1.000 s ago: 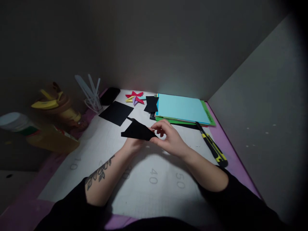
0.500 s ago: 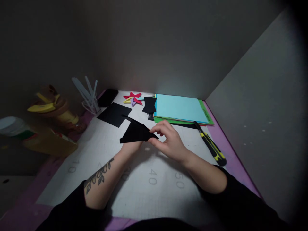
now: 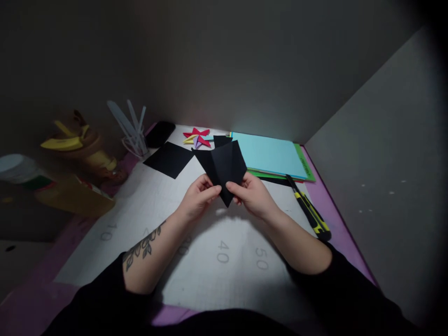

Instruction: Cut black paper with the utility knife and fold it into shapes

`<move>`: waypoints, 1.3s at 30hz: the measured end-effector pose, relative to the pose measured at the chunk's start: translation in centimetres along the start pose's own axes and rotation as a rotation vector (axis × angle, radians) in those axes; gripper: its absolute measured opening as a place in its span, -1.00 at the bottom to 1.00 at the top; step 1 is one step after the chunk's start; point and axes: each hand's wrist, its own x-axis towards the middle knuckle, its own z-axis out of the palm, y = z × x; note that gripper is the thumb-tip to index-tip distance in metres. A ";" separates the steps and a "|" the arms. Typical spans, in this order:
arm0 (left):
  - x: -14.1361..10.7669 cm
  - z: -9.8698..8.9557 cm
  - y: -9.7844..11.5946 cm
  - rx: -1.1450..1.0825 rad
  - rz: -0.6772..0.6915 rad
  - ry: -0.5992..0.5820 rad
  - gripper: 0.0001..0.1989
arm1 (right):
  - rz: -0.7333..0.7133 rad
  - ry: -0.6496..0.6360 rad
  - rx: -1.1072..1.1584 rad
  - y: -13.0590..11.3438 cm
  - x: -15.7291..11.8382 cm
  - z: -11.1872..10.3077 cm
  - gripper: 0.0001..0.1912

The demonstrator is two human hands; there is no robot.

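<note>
A folded piece of black paper (image 3: 226,163) is held up between my two hands, its narrow point toward me and its wider flaps fanned out away from me. My left hand (image 3: 200,196) pinches its left edge, thumb on top near the point. On the opposite edge, my right hand (image 3: 255,192) grips it the same way, with fingers curled behind. Just beyond, partly covered by the held piece, lies another black paper piece (image 3: 221,139). A flat black paper square (image 3: 170,159) rests on the mat to the left.
Coloured paper sheets (image 3: 273,151) are stacked behind my right hand, with a yellow-black utility knife (image 3: 311,212) beside them. Small folded paper shapes (image 3: 199,137) lie at the back. Leftward stand a cup of white sticks (image 3: 135,140), a phone (image 3: 160,134), a brown pot (image 3: 94,161) and a glue bottle (image 3: 70,200).
The black paper has turned from lying sideways to pointing toward me, and its flaps have spread. My left hand has come out from beneath it to the left edge; my right hand has shifted slightly right.
</note>
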 end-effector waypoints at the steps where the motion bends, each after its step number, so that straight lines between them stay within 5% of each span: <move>1: 0.0 0.1 0.1 -0.003 -0.015 0.015 -0.74 | 0.005 0.007 0.005 0.0 0.0 0.0 -0.61; 5: 0.2 0.2 0.3 -0.068 -0.032 0.052 -0.47 | 0.014 0.064 0.024 -0.2 -0.1 0.1 -0.59; 13: 0.2 0.0 0.0 0.017 -0.072 0.165 -0.73 | -0.002 0.102 -0.023 -0.1 -0.1 0.0 -0.71; 39: -0.1 0.5 -0.1 0.049 -0.081 0.261 -0.70 | 0.092 0.177 0.111 0.7 0.3 0.7 -0.64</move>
